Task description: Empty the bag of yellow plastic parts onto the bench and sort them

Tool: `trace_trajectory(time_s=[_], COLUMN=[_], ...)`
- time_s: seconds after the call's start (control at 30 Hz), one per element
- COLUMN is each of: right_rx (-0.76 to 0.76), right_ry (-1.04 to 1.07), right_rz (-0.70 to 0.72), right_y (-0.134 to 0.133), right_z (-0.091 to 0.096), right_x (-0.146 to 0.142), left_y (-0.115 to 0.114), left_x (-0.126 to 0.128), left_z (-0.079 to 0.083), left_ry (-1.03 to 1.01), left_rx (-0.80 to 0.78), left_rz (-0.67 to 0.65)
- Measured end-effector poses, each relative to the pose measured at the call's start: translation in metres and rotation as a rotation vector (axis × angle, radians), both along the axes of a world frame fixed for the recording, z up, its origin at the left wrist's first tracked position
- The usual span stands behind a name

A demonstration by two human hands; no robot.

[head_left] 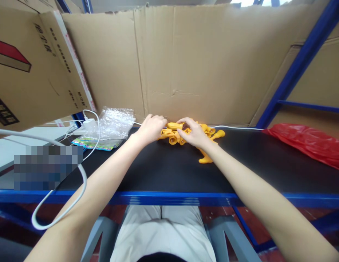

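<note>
A heap of several yellow plastic parts (210, 133) lies on the black table top (164, 171) close to the cardboard back wall. My left hand (150, 128) rests at the heap's left edge, fingers curled and touching the parts. My right hand (193, 131) lies over the middle of the heap, fingers bent down onto a yellow piece (174, 126). What each hand grips is hidden by the fingers. One yellow part (204, 159) lies apart, beside my right wrist.
A crumpled clear plastic bag (114, 123) and colourful printed sheets (97, 144) lie at the left, with a white charger (89, 123) and white cable (60, 207). A red plastic bag (308, 142) lies at the right. Cardboard (199, 62) walls the back; blue shelf frame (169, 198) edges the front.
</note>
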State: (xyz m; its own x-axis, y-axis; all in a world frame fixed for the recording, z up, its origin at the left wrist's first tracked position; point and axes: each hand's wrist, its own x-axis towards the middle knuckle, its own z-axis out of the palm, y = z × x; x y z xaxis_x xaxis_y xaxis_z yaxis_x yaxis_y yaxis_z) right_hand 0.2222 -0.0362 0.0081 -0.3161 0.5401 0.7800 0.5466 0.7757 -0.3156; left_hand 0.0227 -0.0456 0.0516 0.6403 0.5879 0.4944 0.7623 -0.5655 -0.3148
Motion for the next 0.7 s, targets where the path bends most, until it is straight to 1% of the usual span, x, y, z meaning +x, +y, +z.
trace_trajectory(time_s=[0.1, 0.2, 0.3, 0.4, 0.53, 0.7], right_rx=[0.017, -0.019, -0.036, -0.008, 0.085, 0.252], right_ry=[-0.073, -0.186, -0.335, -0.403, -0.402, -0.459], right_rz=[-0.004, 0.018, 0.009, -0.015, -0.041, -0.149], right_y=[-0.001, 0.001, 0.004, 0.005, 0.002, -0.004], right_z=[0.002, 0.001, -0.002, -0.004, -0.003, 0.003], right_x=[0.003, 0.003, 0.002, -0.001, -0.004, -0.009], left_y=[0.000, 0.002, 0.005, 0.009, 0.012, 0.009], left_x=[0.001, -0.001, -0.006, -0.010, -0.012, -0.011], left_z=[-0.008, -0.021, -0.033, -0.041, -0.044, -0.043], left_ry=[-0.001, -0.002, 0.007, -0.008, -0.127, -0.335], left_rx=[0.138, 0.179, 0.158, 0.133, 0.058, -0.063], left_rz=[-0.095, -0.160, -0.184, -0.210, -0.248, -0.249])
